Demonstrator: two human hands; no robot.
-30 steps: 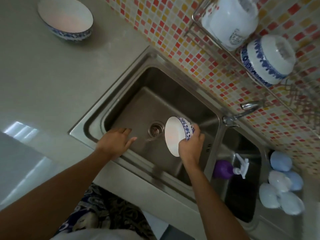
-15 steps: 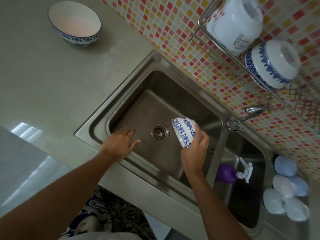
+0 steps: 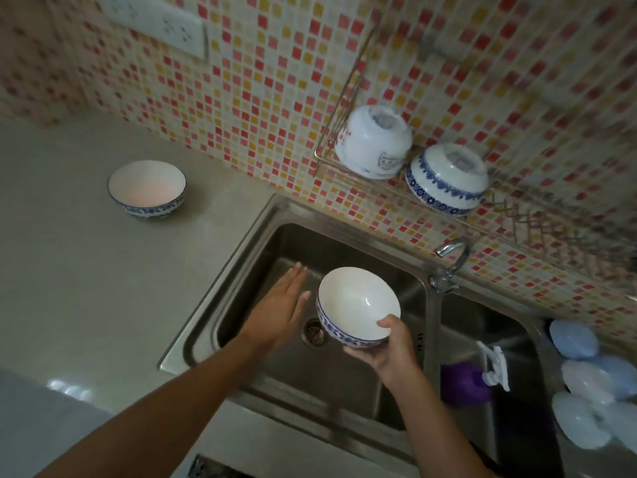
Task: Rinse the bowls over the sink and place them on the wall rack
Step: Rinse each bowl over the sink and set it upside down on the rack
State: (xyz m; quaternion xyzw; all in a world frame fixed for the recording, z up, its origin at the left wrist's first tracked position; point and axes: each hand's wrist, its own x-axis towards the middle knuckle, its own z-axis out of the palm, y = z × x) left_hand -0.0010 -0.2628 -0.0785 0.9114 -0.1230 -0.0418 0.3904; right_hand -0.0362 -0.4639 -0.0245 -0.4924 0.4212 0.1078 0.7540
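My right hand [image 3: 386, 350] grips a white bowl with a blue pattern [image 3: 356, 305] from below, mouth up, over the steel sink [image 3: 262, 232] near the drain. My left hand [image 3: 281, 308] hovers flat and empty just left of that bowl, fingers apart. A second blue-patterned bowl [image 3: 147, 188] stands upright on the counter to the left. On the wire wall rack [image 3: 329, 146] two bowls rest upside down: a white one [image 3: 374, 143] and a blue-banded one [image 3: 448, 179].
The tap [image 3: 451, 260] stands at the sink's back right corner. In the right basin lies a purple spray bottle [image 3: 465, 384]. Several pale blue round lids [image 3: 586, 384] sit at the far right. The grey counter [image 3: 69, 288] spreads to the left; a socket plate [image 3: 158, 25] is on the tiled wall.
My right hand has turned the bowl from tilted on its side to mouth up. My left hand lifted off the sink's front edge and now hovers open beside the bowl. The view tilted up.
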